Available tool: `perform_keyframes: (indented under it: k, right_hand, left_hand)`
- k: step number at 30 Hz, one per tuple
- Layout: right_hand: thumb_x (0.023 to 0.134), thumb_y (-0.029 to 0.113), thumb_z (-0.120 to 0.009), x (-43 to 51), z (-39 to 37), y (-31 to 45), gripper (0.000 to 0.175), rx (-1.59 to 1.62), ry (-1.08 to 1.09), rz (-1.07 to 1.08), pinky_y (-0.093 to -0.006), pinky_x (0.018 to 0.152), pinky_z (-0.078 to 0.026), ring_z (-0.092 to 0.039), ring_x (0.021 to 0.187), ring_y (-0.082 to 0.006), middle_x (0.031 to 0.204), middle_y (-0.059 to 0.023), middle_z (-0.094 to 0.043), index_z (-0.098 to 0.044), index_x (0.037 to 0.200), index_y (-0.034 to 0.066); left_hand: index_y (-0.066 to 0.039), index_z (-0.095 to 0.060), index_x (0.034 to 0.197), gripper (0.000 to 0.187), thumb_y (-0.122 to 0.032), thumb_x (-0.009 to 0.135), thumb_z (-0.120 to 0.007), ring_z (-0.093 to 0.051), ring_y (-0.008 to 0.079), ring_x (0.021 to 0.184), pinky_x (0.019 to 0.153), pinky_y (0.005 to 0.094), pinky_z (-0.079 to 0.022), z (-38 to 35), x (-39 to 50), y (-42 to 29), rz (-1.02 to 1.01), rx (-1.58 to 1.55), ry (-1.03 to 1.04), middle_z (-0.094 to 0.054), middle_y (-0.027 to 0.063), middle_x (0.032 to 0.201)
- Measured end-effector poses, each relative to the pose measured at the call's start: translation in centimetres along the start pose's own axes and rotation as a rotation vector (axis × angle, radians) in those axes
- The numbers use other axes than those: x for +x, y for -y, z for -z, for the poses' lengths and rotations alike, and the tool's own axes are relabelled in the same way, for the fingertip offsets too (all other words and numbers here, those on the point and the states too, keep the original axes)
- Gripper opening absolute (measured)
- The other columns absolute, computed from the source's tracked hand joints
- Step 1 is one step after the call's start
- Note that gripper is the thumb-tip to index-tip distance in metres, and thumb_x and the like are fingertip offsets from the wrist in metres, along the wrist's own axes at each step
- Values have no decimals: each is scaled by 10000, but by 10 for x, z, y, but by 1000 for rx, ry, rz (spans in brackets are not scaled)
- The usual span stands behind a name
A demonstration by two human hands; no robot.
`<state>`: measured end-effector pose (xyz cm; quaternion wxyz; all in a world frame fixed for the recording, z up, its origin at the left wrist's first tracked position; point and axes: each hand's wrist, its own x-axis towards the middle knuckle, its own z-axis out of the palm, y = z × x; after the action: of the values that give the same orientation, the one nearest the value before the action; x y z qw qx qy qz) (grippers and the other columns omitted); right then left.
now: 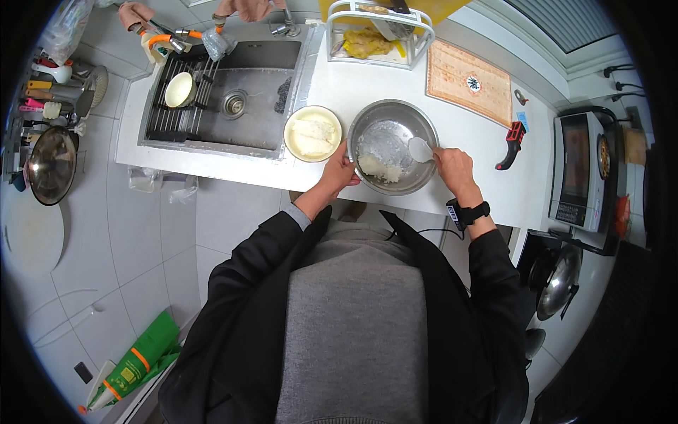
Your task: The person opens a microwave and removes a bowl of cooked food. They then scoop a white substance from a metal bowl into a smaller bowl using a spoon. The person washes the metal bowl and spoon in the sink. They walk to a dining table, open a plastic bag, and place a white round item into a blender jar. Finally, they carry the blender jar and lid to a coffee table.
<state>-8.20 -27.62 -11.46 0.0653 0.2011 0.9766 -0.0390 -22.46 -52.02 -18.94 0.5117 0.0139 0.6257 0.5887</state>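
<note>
A round metal pot [393, 185] stands on the white counter, with a clump of cooked rice [380, 168] low on its left side and a thin residue over the bottom. My left hand [339, 172] grips the pot's left rim. In my right hand [454, 167] is the handle of a white rice paddle [420, 150], its blade inside the pot near the right wall. Left of the pot, close to my left hand, a pale yellow bowl [313, 155] holds white rice.
A sink [259, 106] with a drying rack and a small bowl [180, 90] lies to the left. Behind the pot stands a white rack [371, 62] holding a cleaver. An orange patterned mat [469, 79], a black-and-red tool [513, 146] and a microwave [577, 169] are at the right.
</note>
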Motion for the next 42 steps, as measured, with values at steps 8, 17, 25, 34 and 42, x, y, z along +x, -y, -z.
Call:
perform_keyframes:
  k: [8, 17, 25, 34, 42]
  right_hand:
    - [807, 171, -600, -23, -17, 23, 101, 251, 46, 125, -440, 617, -511, -625, 700, -348, 731, -140, -645, -677, 796, 107]
    - [836, 147, -593, -25, -53, 60, 146, 755, -45, -84, -412, 638, -485, -603, 753, -393, 815, -199, -621, -678, 915, 58]
    - [910, 218, -592, -33, -51, 27, 214, 1339, 363, -309, -169, 479, -340, -436, 530, -18, 634, 64, -536, -682, 951, 28]
    - [902, 167, -599, -36, -2, 11, 198, 1271, 289, -325, -188, 504, -359, -432, 550, -32, 643, 50, -560, -678, 965, -3]
    - [863, 190, -617, 21, 31, 82, 221, 1024, 71, 99, -287, 534, -437, -555, 562, -140, 703, -127, -645, -675, 919, -16]
  left_hand:
    - [-193, -215, 1456, 654, 53, 899, -456, -593, 109, 696, 660, 248, -580, -4, 4, 6, -61, -64, -4, -487, 24, 846]
    - [-182, -224, 1451, 619, 12, 916, -468, -618, 102, 736, 695, 241, -573, -7, -4, 3, -21, -78, 51, -542, 22, 866]
    - [-201, -156, 1468, 699, 32, 896, -483, -638, 123, 864, 757, 249, -553, -5, -8, -2, 24, -78, 115, -614, 58, 1006]
    - [-198, -129, 1477, 740, 39, 883, -499, -636, 129, 855, 751, 259, -540, -1, -12, -6, 32, -86, 154, -618, 59, 985]
    - [-147, -236, 1436, 632, 3, 892, -521, -640, 146, 830, 720, 267, -555, -2, -5, 4, 105, -154, 98, -599, 58, 964]
